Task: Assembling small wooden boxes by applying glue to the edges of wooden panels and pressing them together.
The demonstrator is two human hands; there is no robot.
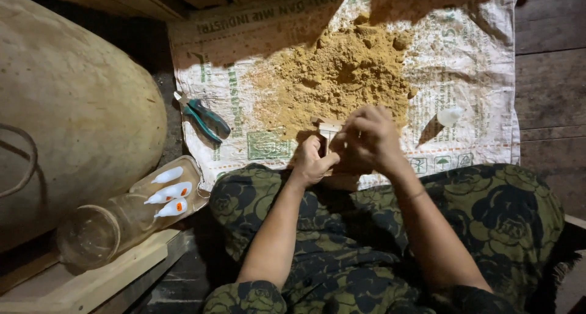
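- Hands together over the lap: left hand (312, 160) and right hand (366, 140) both pinched closed on a small pale wooden piece (328, 131), upright between them, slightly nearer the left thumb.
- Just beyond the fingers, sawdust heap (342, 76) on a printed sack (464, 64).
- Far left of the left hand, green-handled pliers (207, 119).

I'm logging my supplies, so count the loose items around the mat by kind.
Small white squeeze tubes with orange caps: 3
Green-handled pliers: 1
Clear glass jar on its side: 1
Small white bottle on the mat: 1
Pile of yellow-brown powder: 1
Total: 7
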